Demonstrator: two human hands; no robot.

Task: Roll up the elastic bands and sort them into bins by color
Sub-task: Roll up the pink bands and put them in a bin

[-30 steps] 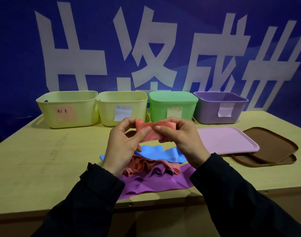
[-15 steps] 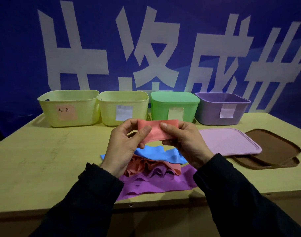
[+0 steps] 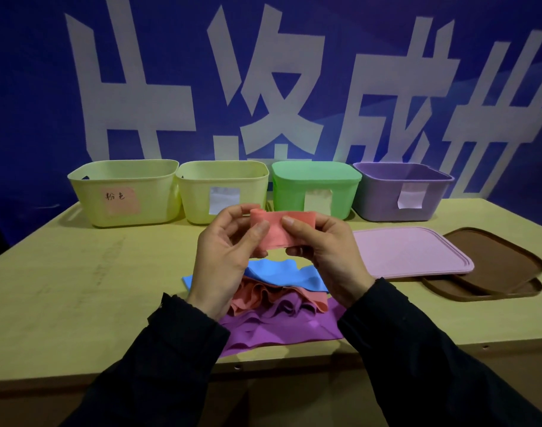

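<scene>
Behind the table (image 3: 63, 288), a blue wall with big white characters: you are starting to roll the pink band (image 3: 275, 232).

Your left hand (image 3: 223, 257) and right hand (image 3: 325, 257) pinch it in fingers, above the band pile (image 3: 282, 306). Next, keep winding tightly. Only the left bin (image 3: 121, 192) label is readable: "粉色".

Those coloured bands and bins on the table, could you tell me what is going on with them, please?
A person is rolling a pink band, held up between the left hand and right hand; a small roll has formed at its left end. Below lie a blue band, more pink band and a purple band in a loose pile. Behind stand two yellow bins, a green bin with its lid on, and a purple bin. A pink lid and brown lids lie on the right.
</scene>
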